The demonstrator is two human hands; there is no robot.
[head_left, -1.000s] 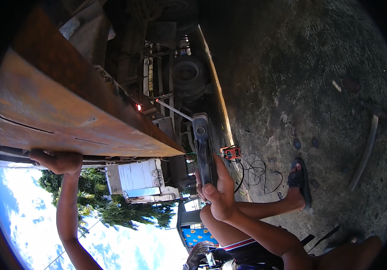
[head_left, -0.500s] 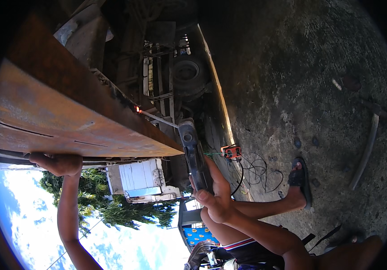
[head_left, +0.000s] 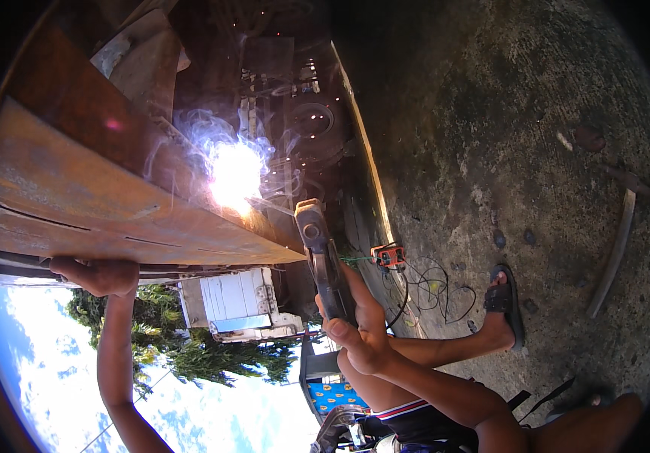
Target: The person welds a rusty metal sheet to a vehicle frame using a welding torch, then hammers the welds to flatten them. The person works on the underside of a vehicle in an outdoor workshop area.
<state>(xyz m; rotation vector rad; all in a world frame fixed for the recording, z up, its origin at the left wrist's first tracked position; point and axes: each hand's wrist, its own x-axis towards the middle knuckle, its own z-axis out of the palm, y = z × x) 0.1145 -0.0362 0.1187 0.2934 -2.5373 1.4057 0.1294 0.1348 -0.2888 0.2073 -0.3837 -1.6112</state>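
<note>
My right hand [head_left: 363,332] is closed round the handle of a dark welding electrode holder [head_left: 323,264]. A thin welding rod [head_left: 274,206] runs from its jaw to the rusty steel beam [head_left: 106,208]. Where the rod meets the beam, a white-hot arc [head_left: 236,177] glares, hiding the rod's tip and the metal around it. Bluish smoke curls off the glare, and small sparks are scattered beyond it. At the beam's lower edge, my left hand [head_left: 97,276] is closed on the metal, its fingertips mostly hidden behind the edge.
An orange welding machine [head_left: 388,256] with tangled black cables [head_left: 434,283] stands on the concrete floor. A hammer [head_left: 618,241] with a wooden handle lies at the right. Behind the beam are a vehicle wheel [head_left: 314,121] and frame parts. My sandalled foot [head_left: 500,302] rests on the floor.
The small orange glow at the rod's tip has become a bright arc with smoke and sparks. The electrode holder has shifted very slightly left; my left hand stays put.
</note>
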